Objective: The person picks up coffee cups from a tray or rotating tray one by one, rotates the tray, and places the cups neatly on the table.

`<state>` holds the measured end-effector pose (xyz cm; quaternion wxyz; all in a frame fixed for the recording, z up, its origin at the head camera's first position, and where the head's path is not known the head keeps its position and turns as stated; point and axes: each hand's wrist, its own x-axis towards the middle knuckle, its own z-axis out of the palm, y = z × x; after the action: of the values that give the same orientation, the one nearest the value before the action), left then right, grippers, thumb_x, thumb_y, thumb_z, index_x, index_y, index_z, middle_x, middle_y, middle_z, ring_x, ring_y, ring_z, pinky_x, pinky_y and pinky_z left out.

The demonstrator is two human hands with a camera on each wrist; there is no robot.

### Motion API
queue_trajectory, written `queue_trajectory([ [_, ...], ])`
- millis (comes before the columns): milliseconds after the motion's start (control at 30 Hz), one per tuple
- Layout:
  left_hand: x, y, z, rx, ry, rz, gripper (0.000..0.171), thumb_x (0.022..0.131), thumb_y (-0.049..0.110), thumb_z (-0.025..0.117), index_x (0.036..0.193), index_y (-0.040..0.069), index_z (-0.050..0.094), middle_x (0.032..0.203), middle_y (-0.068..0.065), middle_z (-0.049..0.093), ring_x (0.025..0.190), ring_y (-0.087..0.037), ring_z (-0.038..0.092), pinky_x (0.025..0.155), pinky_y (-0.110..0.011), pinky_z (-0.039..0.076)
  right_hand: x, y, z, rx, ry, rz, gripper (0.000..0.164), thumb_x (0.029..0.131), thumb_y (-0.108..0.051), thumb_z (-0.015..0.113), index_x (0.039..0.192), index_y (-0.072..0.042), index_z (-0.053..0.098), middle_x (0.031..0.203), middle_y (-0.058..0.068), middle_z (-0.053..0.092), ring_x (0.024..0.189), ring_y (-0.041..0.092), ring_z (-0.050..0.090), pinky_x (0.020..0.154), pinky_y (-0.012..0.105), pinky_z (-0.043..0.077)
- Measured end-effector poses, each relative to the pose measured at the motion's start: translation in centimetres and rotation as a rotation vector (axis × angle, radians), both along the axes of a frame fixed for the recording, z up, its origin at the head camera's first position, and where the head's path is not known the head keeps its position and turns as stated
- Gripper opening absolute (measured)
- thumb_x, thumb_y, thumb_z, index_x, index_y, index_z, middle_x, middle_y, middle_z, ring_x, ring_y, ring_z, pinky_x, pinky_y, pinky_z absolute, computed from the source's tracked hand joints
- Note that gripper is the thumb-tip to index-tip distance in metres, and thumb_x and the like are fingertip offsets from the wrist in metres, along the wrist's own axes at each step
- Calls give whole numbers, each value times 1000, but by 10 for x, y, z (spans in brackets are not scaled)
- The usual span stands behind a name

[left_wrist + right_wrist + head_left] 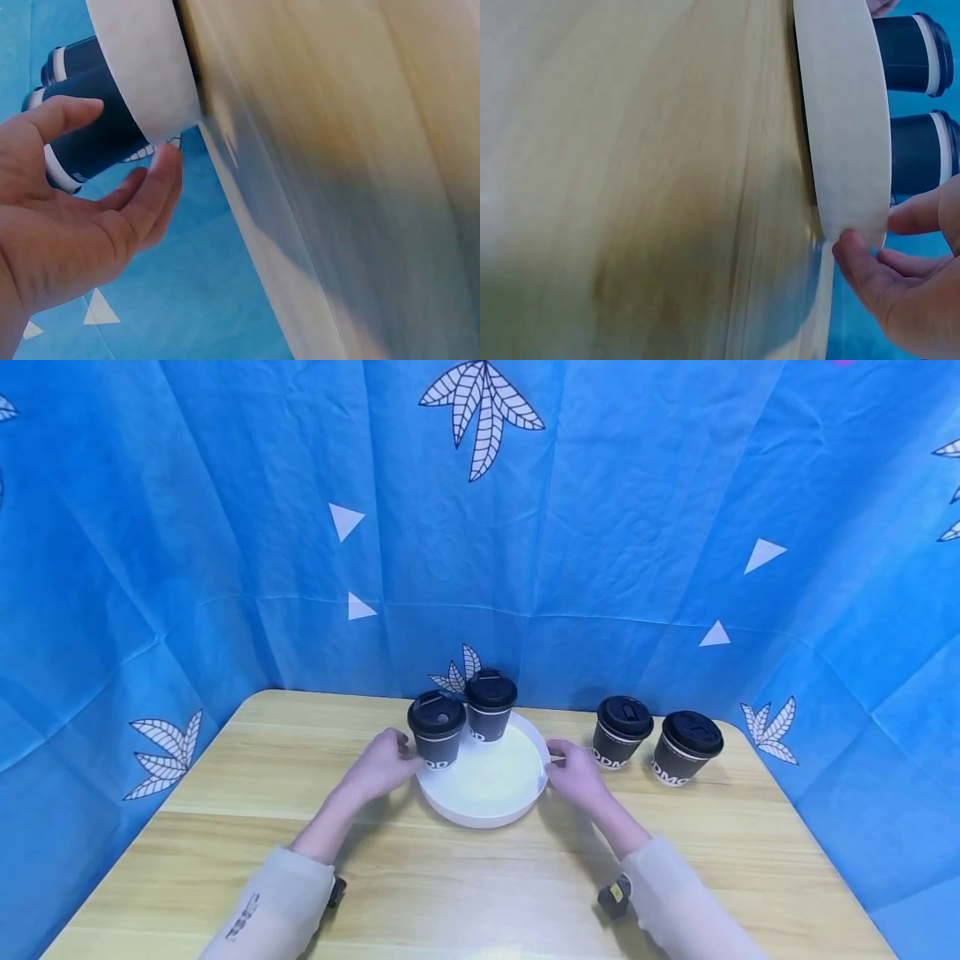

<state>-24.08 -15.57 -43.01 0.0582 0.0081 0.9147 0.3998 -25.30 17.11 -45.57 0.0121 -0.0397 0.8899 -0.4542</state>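
Observation:
A round white tray (491, 785) with a low raised rim rests on the wooden table. Two dark paper cups with black lids stand in it: a front-left cup (437, 745) and a back cup (490, 718). My left hand (382, 766) is at the tray's left side, beside the front-left cup; in the left wrist view its thumb (75, 112) extends over the cup and its fingers lie near the tray's outer wall (150, 67). Across from it, my right hand (579, 774) pinches the tray's right rim, thumb inside and fingers against the outer wall (847, 135).
To the right of the tray stand two more lidded cups, a nearer one (617, 747) and one farther right (672, 764). A blue patterned curtain (637, 527) hangs behind and beside the table (480, 893).

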Motion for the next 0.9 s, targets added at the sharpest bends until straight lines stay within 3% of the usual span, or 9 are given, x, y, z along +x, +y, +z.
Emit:
queue_trajectory([
  [233,5,7,2,52,-77,43,60,90,14,71,138,-12,46,124,-26,61,83,-27,67,76,-39,59,7,2,-2,-26,-5,11,50,93,2,61,140,15,51,136,32,61,116,42,67,99,48,56],
  [600,2,13,-2,58,-101,53,53,86,6,69,133,-11,49,124,-28,62,88,-29,66,75,-40,59,16,2,0,-57,-51,-11,59,89,-4,72,143,10,52,136,26,64,115,38,68,96,45,58],
  [900,-10,13,-5,68,-88,63,51,89,4,67,134,-11,50,124,-27,62,84,-27,66,75,-38,59,8,7,-1,-32,-38,-23,61,95,-12,70,147,10,47,136,23,63,117,38,67,95,44,58],
])
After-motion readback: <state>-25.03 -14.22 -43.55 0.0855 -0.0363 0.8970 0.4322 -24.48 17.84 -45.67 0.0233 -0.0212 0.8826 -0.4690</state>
